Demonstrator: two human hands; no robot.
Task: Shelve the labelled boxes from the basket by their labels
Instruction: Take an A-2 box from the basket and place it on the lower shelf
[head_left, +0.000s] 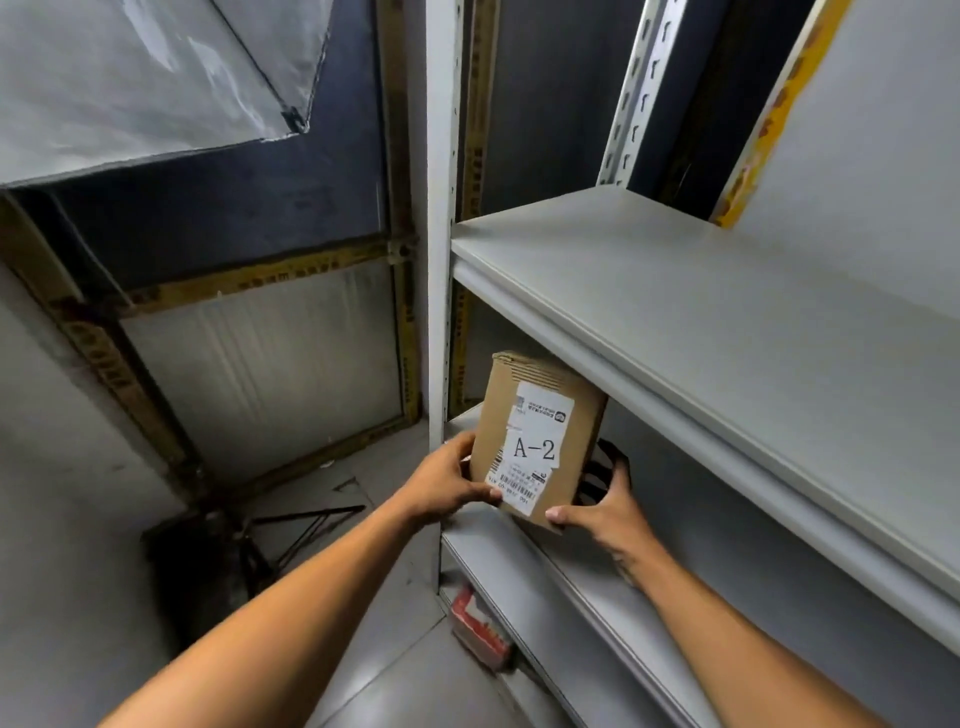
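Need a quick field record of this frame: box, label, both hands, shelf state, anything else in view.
box: cardboard box, tilted, at the front edge of the middle shelf, beneath the upper shelf
label: white label reading A-2, barcode below it
left hand: left hand grips the box's left side
right hand: right hand grips the lower right corner, thumb on the front face
upper shelf: nothing seen on the part in view
lower level: red and white item
floor: black stand at left

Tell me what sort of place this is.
Probably a storeroom or small warehouse: grey metal shelving with slotted uprights, a cardboard box labelled A-2 held by both hands, and yellow-black hazard tape on the wall.
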